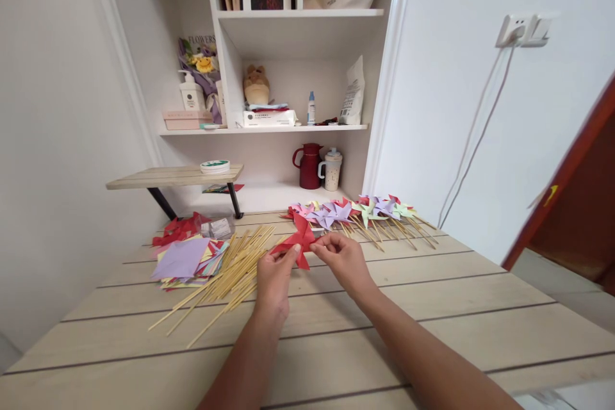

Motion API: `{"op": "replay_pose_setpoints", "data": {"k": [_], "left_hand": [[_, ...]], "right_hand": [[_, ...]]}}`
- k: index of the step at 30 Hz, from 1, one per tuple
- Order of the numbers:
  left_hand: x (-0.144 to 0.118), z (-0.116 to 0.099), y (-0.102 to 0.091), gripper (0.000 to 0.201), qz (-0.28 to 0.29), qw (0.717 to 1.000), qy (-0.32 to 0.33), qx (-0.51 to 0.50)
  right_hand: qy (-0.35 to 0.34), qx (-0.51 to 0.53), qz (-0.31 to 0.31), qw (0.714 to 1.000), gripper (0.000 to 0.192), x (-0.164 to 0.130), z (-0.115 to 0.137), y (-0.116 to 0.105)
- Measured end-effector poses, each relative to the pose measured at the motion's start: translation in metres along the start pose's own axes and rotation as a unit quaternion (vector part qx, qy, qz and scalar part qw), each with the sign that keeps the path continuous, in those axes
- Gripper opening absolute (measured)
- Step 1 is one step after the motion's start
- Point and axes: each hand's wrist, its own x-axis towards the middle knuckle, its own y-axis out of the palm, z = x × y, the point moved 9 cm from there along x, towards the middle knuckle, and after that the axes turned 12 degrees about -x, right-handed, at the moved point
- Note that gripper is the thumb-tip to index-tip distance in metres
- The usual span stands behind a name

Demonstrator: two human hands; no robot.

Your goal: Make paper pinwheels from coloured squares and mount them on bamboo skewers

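Red paper pinwheel (300, 240) pinched by both hands, left (273, 278) and right (343, 259).

Bright even daylight, soft shadows, wide-angle edge distortion.

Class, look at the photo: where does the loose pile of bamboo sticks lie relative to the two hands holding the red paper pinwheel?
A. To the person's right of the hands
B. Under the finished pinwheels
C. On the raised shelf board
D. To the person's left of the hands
D: the bamboo sticks fan out on the table to the left of the left hand, beside the stack of coloured paper squares.
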Motion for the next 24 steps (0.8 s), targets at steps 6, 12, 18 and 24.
{"op": "replay_pose_setpoints", "data": {"k": [6,12,18,24], "left_hand": [[0.003,0.002,-0.006,0.035,-0.024,1.0,0.006,0.006],[0.001,0.002,-0.008,0.033,-0.033,0.999,0.003,0.006],[0.003,0.003,-0.008,0.034,-0.024,1.0,0.006,0.007],[0.007,-0.002,-0.017,0.036,-0.042,0.999,0.001,-0.026]], "right_hand": [[-0.031,-0.024,-0.006,0.999,0.02,-0.001,0.006,-0.003],[-0.142,-0.106,-0.077,0.981,0.013,-0.01,0.03,-0.015],[-0.203,-0.16,-0.144,0.955,0.012,-0.014,0.041,-0.023],[-0.243,-0.157,-0.099,0.952,0.014,-0.008,0.045,-0.028]]}}
